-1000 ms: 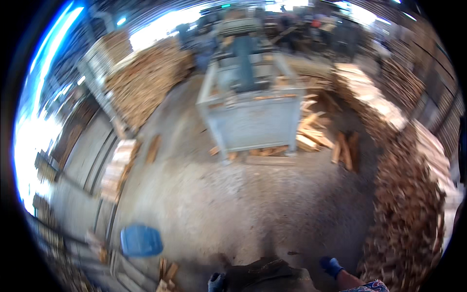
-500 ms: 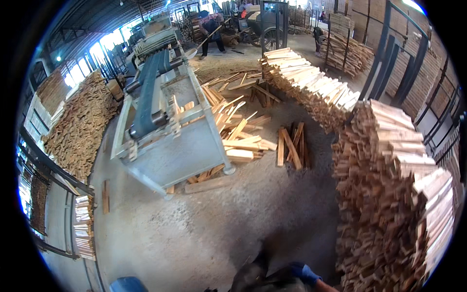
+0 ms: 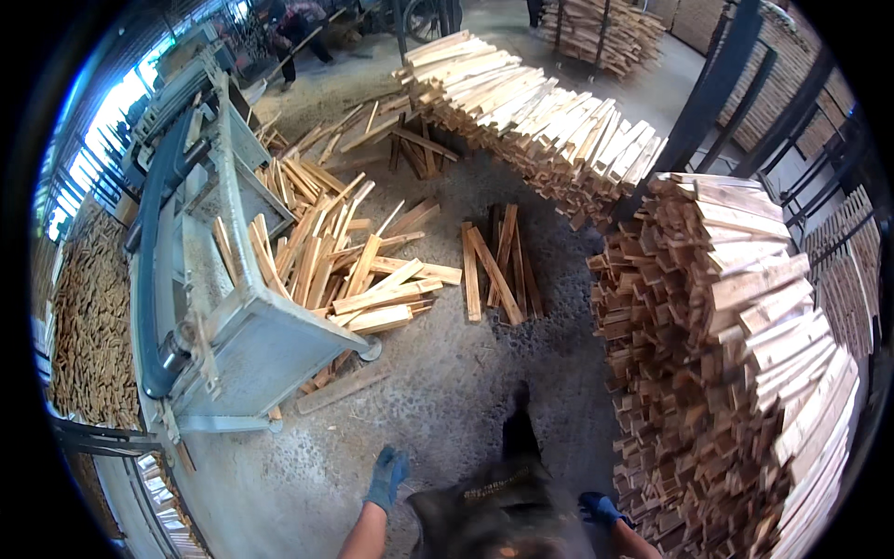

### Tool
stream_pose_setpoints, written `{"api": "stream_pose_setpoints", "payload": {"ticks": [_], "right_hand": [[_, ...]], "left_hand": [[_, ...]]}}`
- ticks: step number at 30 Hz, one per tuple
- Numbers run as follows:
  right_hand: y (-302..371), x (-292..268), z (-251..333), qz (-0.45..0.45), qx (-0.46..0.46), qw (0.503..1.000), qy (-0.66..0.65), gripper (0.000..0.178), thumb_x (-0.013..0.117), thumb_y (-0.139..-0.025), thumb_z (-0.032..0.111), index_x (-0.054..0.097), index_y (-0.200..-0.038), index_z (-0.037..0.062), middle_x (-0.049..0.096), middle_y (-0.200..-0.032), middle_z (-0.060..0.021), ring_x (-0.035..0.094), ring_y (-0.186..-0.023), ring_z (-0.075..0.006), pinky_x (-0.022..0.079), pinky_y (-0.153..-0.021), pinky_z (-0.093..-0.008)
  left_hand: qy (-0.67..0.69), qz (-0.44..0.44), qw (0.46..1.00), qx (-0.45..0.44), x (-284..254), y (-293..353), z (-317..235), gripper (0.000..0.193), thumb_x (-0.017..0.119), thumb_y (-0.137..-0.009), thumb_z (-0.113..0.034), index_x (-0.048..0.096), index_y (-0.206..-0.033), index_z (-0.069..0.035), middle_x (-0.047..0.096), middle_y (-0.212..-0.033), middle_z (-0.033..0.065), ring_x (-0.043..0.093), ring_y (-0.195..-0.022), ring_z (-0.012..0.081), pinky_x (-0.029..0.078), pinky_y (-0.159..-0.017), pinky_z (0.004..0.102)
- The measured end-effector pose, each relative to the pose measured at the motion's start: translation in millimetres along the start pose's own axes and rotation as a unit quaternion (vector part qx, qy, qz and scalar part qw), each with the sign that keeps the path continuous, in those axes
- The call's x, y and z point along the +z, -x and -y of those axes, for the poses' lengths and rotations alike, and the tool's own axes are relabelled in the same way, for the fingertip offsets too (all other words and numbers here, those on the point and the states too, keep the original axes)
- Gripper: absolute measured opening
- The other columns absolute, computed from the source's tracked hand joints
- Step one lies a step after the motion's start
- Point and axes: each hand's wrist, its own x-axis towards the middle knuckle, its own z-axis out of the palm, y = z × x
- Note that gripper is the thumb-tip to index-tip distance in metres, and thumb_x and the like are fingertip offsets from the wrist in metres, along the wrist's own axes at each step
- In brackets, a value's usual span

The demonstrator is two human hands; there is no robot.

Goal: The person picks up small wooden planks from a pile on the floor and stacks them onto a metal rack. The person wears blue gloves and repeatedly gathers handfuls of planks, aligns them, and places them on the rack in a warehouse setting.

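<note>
My left hand [image 3: 386, 477], in a blue glove, hangs above the concrete floor with its fingers apart and nothing in it. Low on the right, my right hand [image 3: 601, 510] wears a darker blue glove; it holds nothing that I can see, and its fingers look loosely spread. That hand is nearest to a tall stack of wooden slats [image 3: 670, 401], with a gap between them. Ahead on the floor lies a loose heap of pale slats [image 3: 363, 270] beside the grey metal machine [image 3: 270, 354]. A few slats [image 3: 494, 265] lie crossed to the right of it.
A conveyor belt [image 3: 168, 186] runs along the machine at the left. Another long slat stack [image 3: 531, 112] stands ahead, near dark metal posts [image 3: 708, 102]. A single board [image 3: 345, 387] lies by the machine's foot. Farther back, a person [image 3: 296, 37] holds a long-handled tool.
The view has swung right and moved closer to the heap and the stacks. My left hand has come into view; my right hand now shows nearer the right stack.
</note>
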Motion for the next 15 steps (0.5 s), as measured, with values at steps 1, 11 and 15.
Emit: {"api": "stream_pose_setpoints", "payload": {"ticks": [1, 11, 15], "right_hand": [[6.5, 4.7, 40.3, 0.023, -0.008, 1.0, -0.012, 0.026, 0.062, -0.083, 0.03, 0.061, -0.1, 0.0113, 0.056, -0.078, -0.0016, 0.052, -0.062, -0.0137, 0.044, -0.05, -0.0302], [-88.4, 81.9, 411.2, 0.095, -0.222, 0.97, 0.012, 0.038, 0.057, -0.088, 0.029, 0.055, -0.12, 0.0079, 0.06, -0.106, -0.0016, 0.056, -0.089, -0.0128, 0.048, -0.067, -0.0306], [-82.3, 132.8, 521.9, 0.129, -0.291, 0.948, -0.004, 0.04, 0.057, -0.089, 0.029, 0.054, -0.123, 0.0095, 0.06, -0.109, -0.0019, 0.056, -0.092, -0.0128, 0.046, -0.075, -0.029]], "left_hand": [[-0.02, -0.028, 0.999, 0.003, 18.3, -17.8, -11.8, 0.019, 0.064, -0.085, -0.02, 0.051, -0.1, -0.021, 0.059, -0.085, 0.0008, 0.059, -0.073, 0.0146, 0.05, -0.061, 0.0328], [0.015, -0.023, 0.998, -0.06, 94.6, -74.9, -52.6, 0.007, 0.059, -0.088, -0.017, 0.053, -0.087, -0.014, 0.052, -0.069, -0.0024, 0.049, -0.059, 0.0084, 0.039, -0.049, 0.0234], [0.023, -0.009, 0.997, -0.074, 126.4, -127.3, -113.0, 0.007, 0.058, -0.089, -0.017, 0.053, -0.085, -0.014, 0.049, -0.068, -0.003, 0.049, -0.059, 0.0081, 0.042, -0.051, 0.0253]]}}
